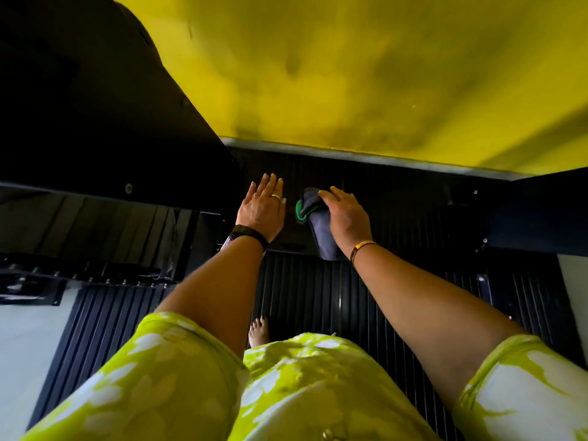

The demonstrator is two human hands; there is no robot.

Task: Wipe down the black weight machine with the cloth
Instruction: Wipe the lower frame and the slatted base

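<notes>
left hand (262, 206): flat, fingers straight, resting on machine (413, 202)
right hand (346, 218): curled round cloth (310, 218), pressing it to ribbed panel
cloth: likely soft, light; best held wadded under palm
machine: probably rigid, heavy; ribs may trap dust
unclear: machine's left side in shadow, outline cut off

Head camera, wide-angle, is looking forward and steeply down, close in.
It's peering past the person's own chest and forearms, with the left hand (262, 208), the right hand (346, 214) and the cloth (313, 218) sitting mid-frame against the black weight machine (397, 198), a yellow panel (350, 74) filling the top and the ribbed floor (302, 297) running underneath.
</notes>
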